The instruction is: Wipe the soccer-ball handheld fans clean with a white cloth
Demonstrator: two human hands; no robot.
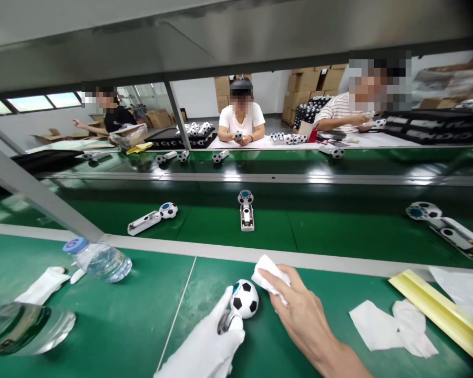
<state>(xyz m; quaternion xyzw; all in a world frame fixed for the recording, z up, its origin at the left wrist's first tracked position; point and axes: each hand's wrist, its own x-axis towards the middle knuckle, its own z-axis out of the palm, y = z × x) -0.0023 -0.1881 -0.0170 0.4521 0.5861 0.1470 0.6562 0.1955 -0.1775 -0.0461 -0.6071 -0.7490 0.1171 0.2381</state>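
Note:
My left hand, in a white glove, is closed round the handle of a small device with a soccer-ball head. The ball is white with black patches, and a blue spot shows at its left side near my thumb. Most of the handle is hidden by the glove. My bare right hand pinches a folded white tissue just above and to the right of the ball. Between tissue and ball a small gap seems to show.
Crumpled tissues and a yellow strip lie right. Water bottles and a white glove lie left. Beyond the ledge, more soccer-ball devices rest on a green belt. Co-workers sit opposite; a metal shelf hangs overhead.

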